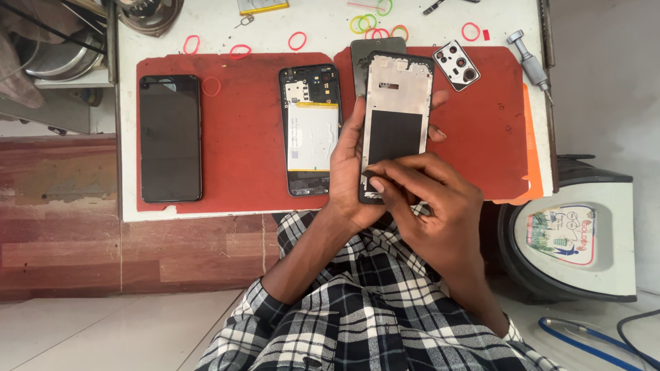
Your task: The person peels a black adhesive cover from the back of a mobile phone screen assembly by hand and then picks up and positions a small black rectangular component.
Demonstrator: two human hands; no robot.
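Note:
My left hand grips a phone's bare middle frame, silver with a black patch, holding it upright over the red mat. My right hand pinches at the frame's bottom edge with thumb and forefinger; whether a small part sits between the fingertips cannot be told. An opened phone with a white battery lies on the mat just left of my left hand. A dark phone panel sits partly hidden behind the frame.
A black phone lies face up at the mat's left. A camera cover plate and a metal screwdriver rest at the right. Several coloured rubber bands dot the white table. A white appliance stands on the floor.

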